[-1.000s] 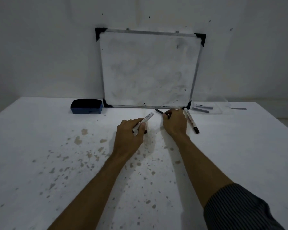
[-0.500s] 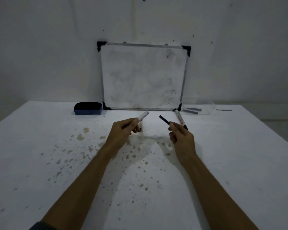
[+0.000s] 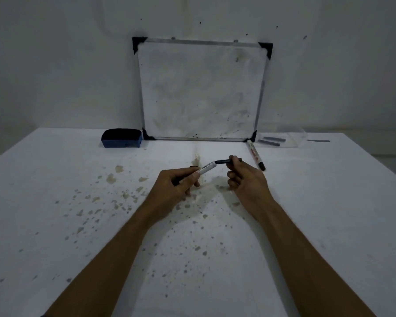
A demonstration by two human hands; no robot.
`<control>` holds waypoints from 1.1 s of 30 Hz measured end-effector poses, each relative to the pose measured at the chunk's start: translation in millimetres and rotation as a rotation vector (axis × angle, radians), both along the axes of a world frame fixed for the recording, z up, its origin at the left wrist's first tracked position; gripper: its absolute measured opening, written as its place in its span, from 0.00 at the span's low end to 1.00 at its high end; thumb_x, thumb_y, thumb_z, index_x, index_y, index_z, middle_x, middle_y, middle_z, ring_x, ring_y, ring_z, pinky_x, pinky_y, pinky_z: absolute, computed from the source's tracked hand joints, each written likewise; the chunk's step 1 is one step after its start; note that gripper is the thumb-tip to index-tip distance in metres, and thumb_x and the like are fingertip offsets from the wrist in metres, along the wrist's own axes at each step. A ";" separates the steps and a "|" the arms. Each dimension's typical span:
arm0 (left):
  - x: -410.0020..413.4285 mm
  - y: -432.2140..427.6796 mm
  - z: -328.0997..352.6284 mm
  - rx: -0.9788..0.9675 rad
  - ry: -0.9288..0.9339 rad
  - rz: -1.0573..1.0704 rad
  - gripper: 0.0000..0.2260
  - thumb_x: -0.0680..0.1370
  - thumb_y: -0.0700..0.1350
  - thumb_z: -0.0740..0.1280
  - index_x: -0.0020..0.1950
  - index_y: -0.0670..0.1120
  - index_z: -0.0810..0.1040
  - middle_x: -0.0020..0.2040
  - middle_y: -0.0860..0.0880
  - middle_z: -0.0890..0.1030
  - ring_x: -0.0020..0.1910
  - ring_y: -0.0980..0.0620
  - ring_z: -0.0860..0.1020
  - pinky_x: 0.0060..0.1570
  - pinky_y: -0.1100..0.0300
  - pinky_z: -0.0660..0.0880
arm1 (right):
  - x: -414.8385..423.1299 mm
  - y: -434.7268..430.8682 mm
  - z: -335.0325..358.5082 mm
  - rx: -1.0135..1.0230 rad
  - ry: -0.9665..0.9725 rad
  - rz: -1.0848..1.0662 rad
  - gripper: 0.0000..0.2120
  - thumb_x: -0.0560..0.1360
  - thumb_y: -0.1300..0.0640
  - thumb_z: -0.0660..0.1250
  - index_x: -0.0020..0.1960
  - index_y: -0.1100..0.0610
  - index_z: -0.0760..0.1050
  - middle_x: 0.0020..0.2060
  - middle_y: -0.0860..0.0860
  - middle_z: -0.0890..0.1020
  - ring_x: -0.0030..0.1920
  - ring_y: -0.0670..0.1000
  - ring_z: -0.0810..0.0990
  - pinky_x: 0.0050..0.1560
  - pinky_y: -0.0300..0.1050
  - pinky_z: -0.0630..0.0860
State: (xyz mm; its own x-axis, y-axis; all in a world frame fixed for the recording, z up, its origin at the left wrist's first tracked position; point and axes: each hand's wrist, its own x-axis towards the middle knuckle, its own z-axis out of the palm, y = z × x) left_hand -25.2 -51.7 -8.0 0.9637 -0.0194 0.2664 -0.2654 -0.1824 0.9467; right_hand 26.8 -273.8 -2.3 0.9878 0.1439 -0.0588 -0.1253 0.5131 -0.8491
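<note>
My left hand (image 3: 176, 183) grips a white marker barrel (image 3: 206, 168) that points up and to the right above the table. My right hand (image 3: 246, 177) pinches a thin black stick (image 3: 222, 161), and its left end meets the open end of the barrel. A second white marker (image 3: 255, 155) with a black cap lies on the table just right of my right hand. A small whiteboard (image 3: 201, 90) with black corners leans against the wall behind the hands.
A blue eraser (image 3: 121, 138) sits at the board's lower left. A clear flat case (image 3: 281, 140) with two dark sticks lies right of the board, and another dark stick (image 3: 318, 140) lies beyond it. The white table (image 3: 55, 202) is speckled with brown stains.
Both hands lifted off the table. The black stick in my right hand moved left until its end met the end of the marker barrel in my left hand.
</note>
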 end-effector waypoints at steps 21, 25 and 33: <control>9.6 8.7 -2.7 -0.154 0.088 -0.052 0.10 0.83 0.46 0.69 0.58 0.45 0.87 0.34 0.48 0.80 0.28 0.53 0.76 0.28 0.61 0.72 | -25.4 28.9 -5.3 -0.670 -0.614 -0.272 0.09 0.82 0.54 0.68 0.60 0.49 0.84 0.48 0.44 0.87 0.40 0.52 0.81 0.42 0.47 0.81; 12.4 13.7 -1.4 -0.120 0.015 0.032 0.10 0.83 0.48 0.68 0.52 0.45 0.87 0.35 0.48 0.80 0.30 0.52 0.75 0.29 0.60 0.73 | -21.2 27.4 -7.8 -0.827 -0.561 -0.190 0.12 0.83 0.53 0.66 0.65 0.50 0.80 0.56 0.45 0.85 0.44 0.50 0.83 0.46 0.39 0.79; 18.4 23.2 2.7 -0.198 0.053 0.232 0.19 0.88 0.53 0.56 0.55 0.44 0.83 0.32 0.53 0.77 0.29 0.55 0.76 0.27 0.63 0.71 | 8.8 52.6 -1.9 -1.332 -0.563 0.026 0.24 0.80 0.41 0.66 0.74 0.43 0.71 0.70 0.49 0.74 0.65 0.52 0.77 0.62 0.47 0.74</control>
State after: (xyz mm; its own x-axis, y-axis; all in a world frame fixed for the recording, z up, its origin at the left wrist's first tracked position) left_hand -6.8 -28.5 -5.3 0.9490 0.2496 0.1927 -0.1879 -0.0434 0.9812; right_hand 35.6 -221.2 -4.2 0.9227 0.3111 0.2277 0.3836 -0.6803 -0.6246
